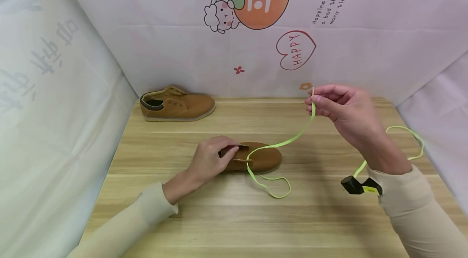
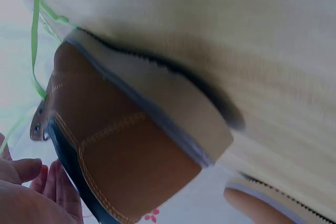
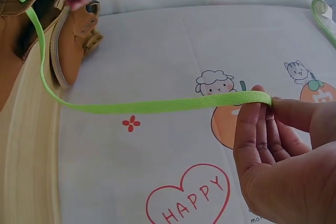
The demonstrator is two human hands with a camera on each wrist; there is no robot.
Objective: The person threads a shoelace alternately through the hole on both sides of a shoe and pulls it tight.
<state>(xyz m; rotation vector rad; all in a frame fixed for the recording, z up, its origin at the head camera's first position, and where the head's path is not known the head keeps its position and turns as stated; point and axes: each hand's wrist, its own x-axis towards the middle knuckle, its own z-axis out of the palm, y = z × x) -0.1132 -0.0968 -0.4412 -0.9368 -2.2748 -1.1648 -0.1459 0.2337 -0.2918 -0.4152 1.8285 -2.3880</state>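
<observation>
A brown leather shoe (image 1: 265,157) stands on the wooden table with its toe to the right. My left hand (image 1: 210,156) is at its opening, thumb and fingers pinching the flap edge by the eyelets; the left wrist view shows the fingers partly behind the collar. A bright green flat shoelace (image 1: 292,139) runs through the front eyelets, and its other part lies in a loop on the table on the near side. My right hand (image 1: 345,111), raised to the right of the shoe, pinches the lace near its tip between thumb and fingers, as the right wrist view (image 3: 283,140) also shows.
A second brown shoe (image 1: 179,105), unlaced, stands at the table's back left. Another green lace (image 1: 420,144) lies on the right, partly hidden by the right forearm. A black device (image 1: 352,185) sits at the right wrist. Printed white cloth (image 1: 183,55) walls the table.
</observation>
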